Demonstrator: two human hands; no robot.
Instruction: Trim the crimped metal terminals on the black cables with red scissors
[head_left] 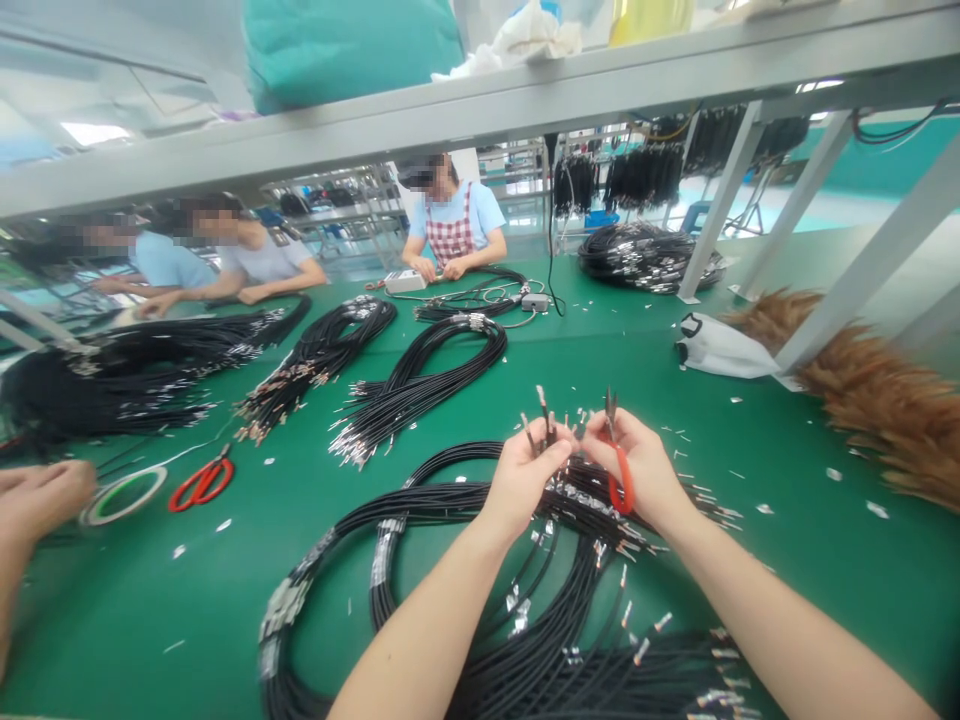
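Observation:
My left hand (527, 470) is closed around the ends of several black cables, whose tips (541, 398) stick up between the fingers. Close beside it, my right hand (636, 462) grips a pair of red-handled scissors (622, 482), blades pointing up and away from me. The right fingertips come near the cable ends at the left hand; whether they touch them I cannot tell. Under both hands lies a looped bundle of black cables (420, 497) with silvery wrapped bands. More loose cable ends (637, 650) with pale and copper tips fan out below.
Further bundles (442, 365) of black cable lie across the green table (247, 560). Red scissors (201, 482) and a tape roll (124, 497) sit at left near another person's hand (45, 495). A feather duster (862, 400) lies right, among shelf posts. Co-workers sit opposite.

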